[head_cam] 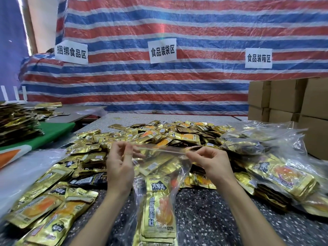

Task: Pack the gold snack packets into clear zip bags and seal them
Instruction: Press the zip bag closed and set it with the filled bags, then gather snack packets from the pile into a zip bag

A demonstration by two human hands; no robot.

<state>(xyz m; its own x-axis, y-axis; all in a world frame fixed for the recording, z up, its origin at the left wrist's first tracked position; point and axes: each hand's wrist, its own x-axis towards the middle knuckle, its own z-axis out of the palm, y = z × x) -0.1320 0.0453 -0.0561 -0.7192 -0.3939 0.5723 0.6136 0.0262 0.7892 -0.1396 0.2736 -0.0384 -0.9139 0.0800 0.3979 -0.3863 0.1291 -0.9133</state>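
A red, white and blue striped tarp fills the whole back of the room from nine o'clock round to three. Below it a speckled table runs from the person toward twelve o'clock. A wide heap of gold snack packets is spread across the table's middle and down its left side toward eight o'clock. Brown cardboard boxes stand stacked at two o'clock, against the tarp. Clear bags already filled with gold packets lie piled at four o'clock, touching the edge of the heap.

Right in front of the person, at six o'clock, a clear zip bag hangs upright above the table, its zip strip stretched level between both hands. A stack of gold packets stands on end inside it, reaching down to the bottom edge of the view. Whether the strip is pressed closed along its length I cannot tell.

The left hand has its fingers curled and pinches the left end of the strip between thumb and fingertips. The right hand pinches the right end the same way.

Three white paper signs with printed characters hang on the tarp at ten, twelve and one o'clock.
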